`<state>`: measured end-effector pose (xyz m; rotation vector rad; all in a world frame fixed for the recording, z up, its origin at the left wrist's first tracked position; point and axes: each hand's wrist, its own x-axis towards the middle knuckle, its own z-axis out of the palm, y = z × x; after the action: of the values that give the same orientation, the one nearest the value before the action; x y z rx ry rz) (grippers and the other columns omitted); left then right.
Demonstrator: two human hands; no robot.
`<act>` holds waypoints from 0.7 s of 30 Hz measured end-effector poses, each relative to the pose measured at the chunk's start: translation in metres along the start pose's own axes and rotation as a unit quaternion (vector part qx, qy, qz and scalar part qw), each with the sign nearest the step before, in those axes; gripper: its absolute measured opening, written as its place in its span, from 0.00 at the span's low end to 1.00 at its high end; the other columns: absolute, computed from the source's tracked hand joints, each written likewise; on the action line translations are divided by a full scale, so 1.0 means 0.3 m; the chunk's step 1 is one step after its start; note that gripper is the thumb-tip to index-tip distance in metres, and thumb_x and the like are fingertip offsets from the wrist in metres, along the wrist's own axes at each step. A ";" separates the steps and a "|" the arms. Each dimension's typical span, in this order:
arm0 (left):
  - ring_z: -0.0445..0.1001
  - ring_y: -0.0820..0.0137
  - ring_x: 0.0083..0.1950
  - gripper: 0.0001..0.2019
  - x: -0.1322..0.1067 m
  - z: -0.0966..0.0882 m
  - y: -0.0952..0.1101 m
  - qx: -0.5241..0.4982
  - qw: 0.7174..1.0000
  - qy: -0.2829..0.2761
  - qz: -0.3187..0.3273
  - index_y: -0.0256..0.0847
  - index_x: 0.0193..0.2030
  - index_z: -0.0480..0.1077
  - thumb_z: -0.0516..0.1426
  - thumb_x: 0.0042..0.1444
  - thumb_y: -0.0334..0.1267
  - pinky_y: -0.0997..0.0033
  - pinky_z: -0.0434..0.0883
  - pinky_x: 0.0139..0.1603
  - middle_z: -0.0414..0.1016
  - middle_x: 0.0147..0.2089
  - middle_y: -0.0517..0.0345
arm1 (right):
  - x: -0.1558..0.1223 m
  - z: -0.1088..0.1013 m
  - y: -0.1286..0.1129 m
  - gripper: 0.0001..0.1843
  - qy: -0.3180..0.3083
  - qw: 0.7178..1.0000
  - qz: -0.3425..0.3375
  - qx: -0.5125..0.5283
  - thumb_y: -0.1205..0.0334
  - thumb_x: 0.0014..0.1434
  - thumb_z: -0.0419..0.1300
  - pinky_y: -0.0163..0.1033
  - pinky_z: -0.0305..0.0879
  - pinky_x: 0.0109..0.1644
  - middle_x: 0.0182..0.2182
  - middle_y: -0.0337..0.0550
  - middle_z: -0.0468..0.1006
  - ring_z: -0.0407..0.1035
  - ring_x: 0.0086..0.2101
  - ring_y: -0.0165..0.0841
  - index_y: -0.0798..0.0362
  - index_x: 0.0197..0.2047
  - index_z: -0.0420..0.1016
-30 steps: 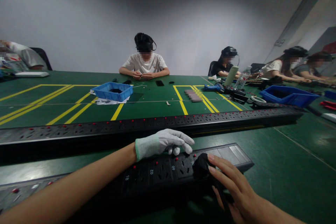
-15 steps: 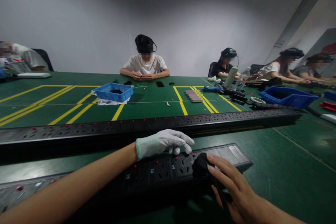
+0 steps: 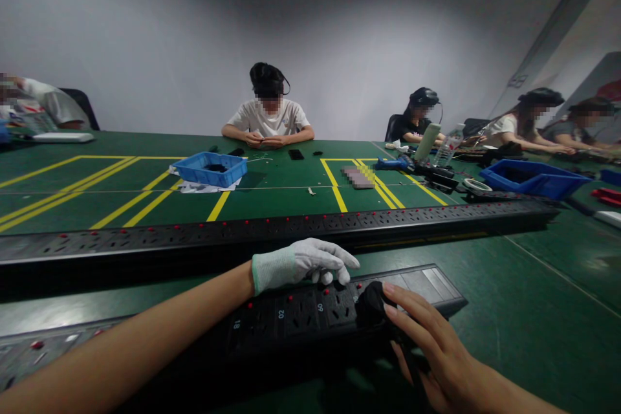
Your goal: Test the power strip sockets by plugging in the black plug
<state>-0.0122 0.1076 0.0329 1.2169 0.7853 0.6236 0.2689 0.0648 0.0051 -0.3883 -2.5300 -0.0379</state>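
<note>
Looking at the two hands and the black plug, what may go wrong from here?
The black plug sits over a socket at an angle to the bare right hand, so uneven force might tilt it; how deep it sits is hidden.

The dark cord runs down beside that hand and could tug the plug.

The gloved left hand is by the near power strip's far edge and might slip.
</note>
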 end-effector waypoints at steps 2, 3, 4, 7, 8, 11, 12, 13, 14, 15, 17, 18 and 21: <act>0.66 0.79 0.26 0.17 0.000 -0.002 -0.002 0.002 1.000 -0.002 0.001 0.36 0.47 0.74 0.61 0.52 0.42 0.78 0.59 0.26 0.77 0.35 0.54 | 0.003 -0.004 -0.003 0.37 -0.001 1.000 0.001 0.001 0.81 0.57 0.49 0.45 0.51 0.68 0.66 0.52 0.51 0.48 0.65 0.41 0.60 0.68 0.48; 0.66 0.79 0.26 0.17 0.000 -0.002 -0.002 0.003 1.000 -0.003 0.002 0.36 0.47 0.74 0.61 0.52 0.42 0.78 0.59 0.26 0.76 0.35 0.54 | 0.004 -0.006 -0.004 0.37 -0.002 1.000 0.001 0.001 0.81 0.57 0.49 0.45 0.51 0.68 0.66 0.52 0.50 0.48 0.65 0.41 0.60 0.69 0.48; 0.66 0.79 0.26 0.17 -0.001 -0.002 -0.001 0.003 1.000 -0.003 0.002 0.36 0.47 0.74 0.61 0.52 0.42 0.78 0.59 0.26 0.76 0.35 0.55 | 0.005 -0.007 -0.005 0.37 -0.002 1.000 0.001 0.000 0.81 0.57 0.49 0.45 0.51 0.68 0.66 0.52 0.50 0.48 0.65 0.41 0.60 0.68 0.48; 0.66 0.79 0.26 0.17 -0.003 -0.001 0.002 0.006 1.000 -0.004 0.003 0.36 0.47 0.74 0.61 0.52 0.42 0.78 0.59 0.26 0.76 0.34 0.55 | 0.003 -0.008 -0.003 0.36 -0.003 1.000 0.001 -0.002 0.81 0.57 0.49 0.45 0.51 0.68 0.66 0.52 0.51 0.48 0.65 0.40 0.60 0.68 0.49; 0.66 0.79 0.26 0.17 -0.004 0.000 0.002 0.007 1.000 -0.004 0.003 0.36 0.47 0.74 0.61 0.52 0.42 0.78 0.59 0.26 0.76 0.34 0.55 | 0.001 -0.007 -0.002 0.35 -0.004 1.000 0.001 -0.003 0.80 0.57 0.49 0.45 0.51 0.68 0.66 0.52 0.51 0.48 0.65 0.41 0.60 0.68 0.50; 0.66 0.79 0.26 0.18 -0.003 0.000 0.002 0.010 1.000 -0.004 0.001 0.36 0.48 0.74 0.61 0.52 0.43 0.78 0.59 0.26 0.76 0.34 0.56 | -0.005 -0.002 0.001 0.35 -0.003 1.000 0.002 -0.001 0.81 0.57 0.49 0.46 0.52 0.68 0.66 0.53 0.52 0.49 0.65 0.41 0.60 0.67 0.51; 0.66 0.79 0.26 0.18 -0.003 -0.001 0.002 0.011 1.000 -0.004 0.001 0.36 0.48 0.74 0.61 0.52 0.43 0.78 0.58 0.26 0.76 0.34 0.56 | -0.005 -0.001 0.001 0.35 -0.001 1.000 0.003 -0.001 0.81 0.57 0.49 0.46 0.53 0.67 0.66 0.53 0.53 0.49 0.65 0.41 0.60 0.67 0.51; 0.66 0.79 0.26 0.18 -0.002 -0.002 0.001 0.012 1.000 -0.005 0.000 0.36 0.48 0.74 0.61 0.52 0.43 0.78 0.58 0.26 0.76 0.34 0.55 | -0.005 0.000 0.000 0.35 0.001 1.000 0.004 0.000 0.81 0.57 0.49 0.46 0.53 0.67 0.66 0.53 0.53 0.50 0.65 0.40 0.60 0.67 0.51; 0.66 0.79 0.26 0.18 -0.001 -0.003 -0.001 0.012 1.000 -0.005 0.001 0.36 0.48 0.74 0.61 0.52 0.43 0.78 0.58 0.26 0.76 0.35 0.55 | -0.004 0.000 -0.001 0.35 0.003 1.000 0.005 0.000 0.81 0.57 0.49 0.46 0.53 0.67 0.65 0.53 0.54 0.50 0.65 0.40 0.59 0.67 0.51; 0.66 0.79 0.26 0.18 0.000 -0.005 -0.002 0.012 1.000 -0.006 0.001 0.37 0.48 0.74 0.61 0.53 0.44 0.78 0.58 0.26 0.77 0.35 0.55 | -0.003 0.000 -0.002 0.35 0.004 1.000 0.006 0.001 0.81 0.57 0.49 0.46 0.54 0.67 0.65 0.53 0.54 0.50 0.65 0.40 0.59 0.67 0.51; 0.66 0.79 0.26 0.18 0.001 -0.008 -0.005 0.013 1.000 -0.008 0.003 0.37 0.48 0.74 0.61 0.53 0.44 0.77 0.58 0.26 0.77 0.35 0.55 | 0.001 -0.002 -0.005 0.35 0.004 1.000 0.008 0.002 0.81 0.57 0.49 0.46 0.54 0.67 0.65 0.53 0.54 0.50 0.65 0.40 0.59 0.67 0.51; 0.66 0.79 0.27 0.19 0.001 -0.010 -0.007 0.014 1.000 -0.009 0.004 0.37 0.49 0.74 0.61 0.53 0.44 0.77 0.58 0.26 0.77 0.36 0.55 | 0.002 -0.003 -0.005 0.35 0.004 1.000 0.008 0.001 0.81 0.57 0.49 0.46 0.54 0.67 0.65 0.53 0.54 0.50 0.65 0.40 0.60 0.67 0.51; 0.66 0.78 0.27 0.19 0.003 -0.014 -0.012 0.016 1.000 -0.010 0.004 0.37 0.49 0.74 0.61 0.53 0.44 0.78 0.58 0.26 0.77 0.36 0.54 | 0.001 -0.004 -0.003 0.35 0.002 1.000 0.007 0.000 0.81 0.57 0.49 0.46 0.54 0.67 0.65 0.53 0.53 0.50 0.65 0.41 0.60 0.67 0.51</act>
<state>-0.0151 0.1097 0.0286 1.2534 0.7769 0.6067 0.2690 0.0640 0.0062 -0.4058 -2.5232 -0.0333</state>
